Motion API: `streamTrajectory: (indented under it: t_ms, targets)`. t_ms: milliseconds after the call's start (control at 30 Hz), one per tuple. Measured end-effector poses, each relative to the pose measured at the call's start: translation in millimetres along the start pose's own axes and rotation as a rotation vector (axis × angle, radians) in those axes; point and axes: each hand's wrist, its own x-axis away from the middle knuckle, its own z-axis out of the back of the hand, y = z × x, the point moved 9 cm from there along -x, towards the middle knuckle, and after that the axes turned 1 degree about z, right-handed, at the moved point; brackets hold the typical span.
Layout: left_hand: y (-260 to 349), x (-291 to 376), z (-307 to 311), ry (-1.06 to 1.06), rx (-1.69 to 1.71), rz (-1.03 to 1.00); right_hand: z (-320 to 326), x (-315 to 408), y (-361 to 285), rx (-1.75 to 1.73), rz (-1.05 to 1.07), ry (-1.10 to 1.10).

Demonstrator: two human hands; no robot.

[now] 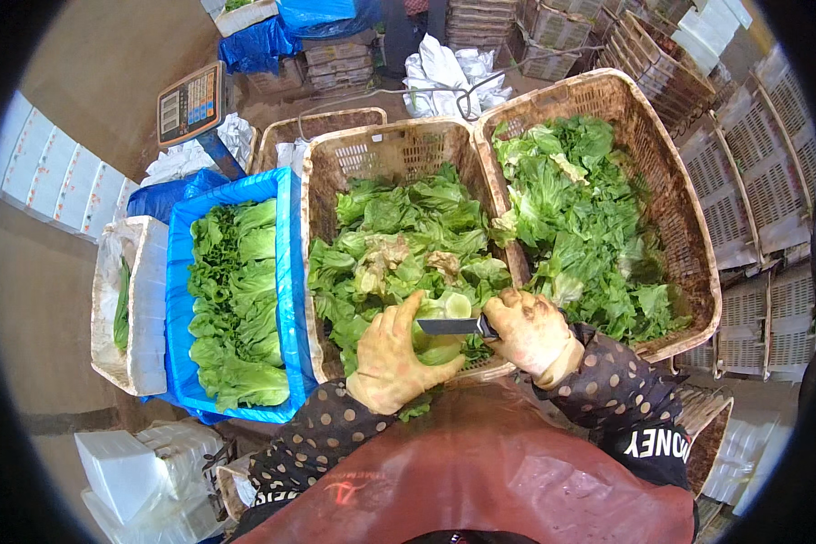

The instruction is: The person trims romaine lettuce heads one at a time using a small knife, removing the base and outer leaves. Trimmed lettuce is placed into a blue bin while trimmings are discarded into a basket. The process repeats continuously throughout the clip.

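Gloved in pale yellow, my left hand (394, 357) curls around a green lettuce head (438, 353) at the near end of the middle plastic crate (394, 146). The lettuce's pale cut stem (454, 306) faces up and away from me. My right hand (532, 332), in a matching soiled glove, grips a knife (447, 326) by its dark handle. Its blade points left across the lettuce, just below the stem end; whether it touches cannot be told. Loose lettuce leaves (408, 211), some browned, lie beyond both hands in that crate.
A blue-lined crate (177, 272) with rows of lettuce stands left. The right crate (704, 285) holds loose leaves (571, 204). Behind the blue-lined crate rises a digital scale (190, 102). A white foam box (151, 306) stands far left, and stacked crates (727, 197) line the right.
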Motion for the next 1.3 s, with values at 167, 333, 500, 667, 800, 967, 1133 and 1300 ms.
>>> streamTrajectory:
  t_ms: [167, 333, 500, 667, 800, 967, 1133, 1300]
  targets:
    - [5.1, 3.5, 8.5, 0.142, -0.021, -0.06, -9.2, 3.4, -9.1, -0.048, -0.041, -0.081]
    - [10.2, 6.4, 15.3, 0.138, -0.016, -0.118, 5.9, -19.2, 29.5, -0.046, -0.243, -0.153]
    - [4.8, -1.1, 18.8, 0.189, -0.161, -0.014, 21.1, -24.5, 30.9, -0.606, -0.32, 0.077]
    - [6.4, -16.4, 6.1, -0.014, -0.007, -0.041, 8.9, -29.1, -13.7, -0.371, 0.036, 0.192]
    - [-23.4, -22.3, 6.3, -0.185, 0.228, 0.169, -7.6, -31.2, 90.6, -0.506, -0.399, 0.335]
    - [-11.7, -50.4, -7.6, -0.518, 1.376, -0.012, -84.3, -44.3, 74.7, -1.448, -0.035, 0.061]
    - [-42.7, -84.6, -1.0, -0.245, 0.874, -0.003, -148.7, -27.0, 29.5, -2.376, -0.09, -0.279]
    - [-47.0, -65.2, -3.0, -0.208, 0.874, 0.1, -135.3, -34.6, 36.2, -2.336, -0.196, -0.176]
